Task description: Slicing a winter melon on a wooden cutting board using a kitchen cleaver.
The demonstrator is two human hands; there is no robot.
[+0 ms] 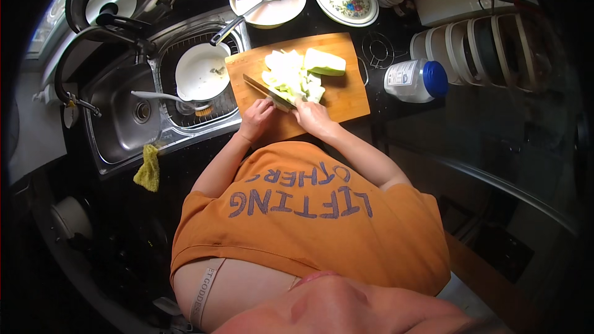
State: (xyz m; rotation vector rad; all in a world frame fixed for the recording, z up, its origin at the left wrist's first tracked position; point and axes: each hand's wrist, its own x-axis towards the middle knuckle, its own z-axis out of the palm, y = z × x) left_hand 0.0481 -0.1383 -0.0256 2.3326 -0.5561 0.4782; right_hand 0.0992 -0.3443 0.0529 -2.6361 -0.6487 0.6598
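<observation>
A wooden cutting board lies before me. On it is a heap of cut pale green vegetable pieces, glaring in the light, with a larger green-skinned chunk at the upper right. My right hand grips a kitchen knife near the board's middle, its blade slanting up to the left along the heap's near edge. My left hand is at the board's near left part, its fingers bent at a small pale piece beside the blade; whether they grip it is unclear.
Left is a steel sink with a white pot on its rack and a yellow cloth on its edge. Beyond the board stand a pan with a ladle and a floral lid. A blue-capped jar lies right, near upright lids.
</observation>
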